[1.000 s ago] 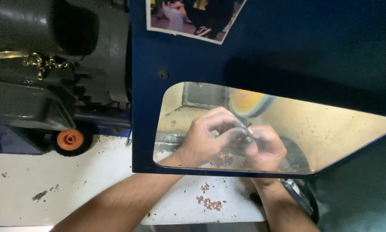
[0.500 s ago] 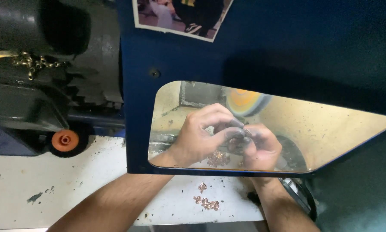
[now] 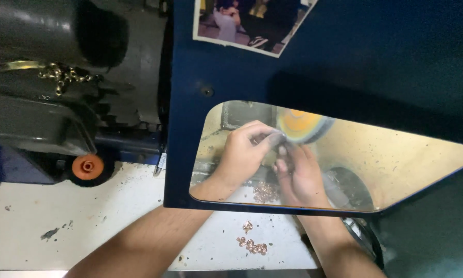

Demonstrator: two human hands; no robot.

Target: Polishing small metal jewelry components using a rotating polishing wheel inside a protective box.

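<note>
Through the clear window of a dark blue guard panel [image 3: 231, 62] I see both hands working together. My left hand [image 3: 240, 157] and my right hand [image 3: 302, 177] meet fingertip to fingertip, pinched on a small dark metal piece [image 3: 282, 149] that the fingers mostly hide. They hold it just below a spinning buffing wheel with an orange centre [image 3: 301, 126]. A little heap of small copper-coloured pieces [image 3: 265, 191] lies under my hands, and a few more copper-coloured pieces [image 3: 252, 243] sit on the white bench in front of the panel.
A grey motor housing [image 3: 41, 31] with a brass chain [image 3: 61, 74] stands at the left, with an orange-hubbed black wheel [image 3: 87, 167] below it. A photograph [image 3: 252, 25] is stuck on the panel. A dark round dish [image 3: 352, 188] sits beside my right hand. The white bench [image 3: 61, 226] is stained.
Both hands stay pinched together by the wheel, with the fingertips shifted slightly up towards it. The view has swayed a little sideways.
</note>
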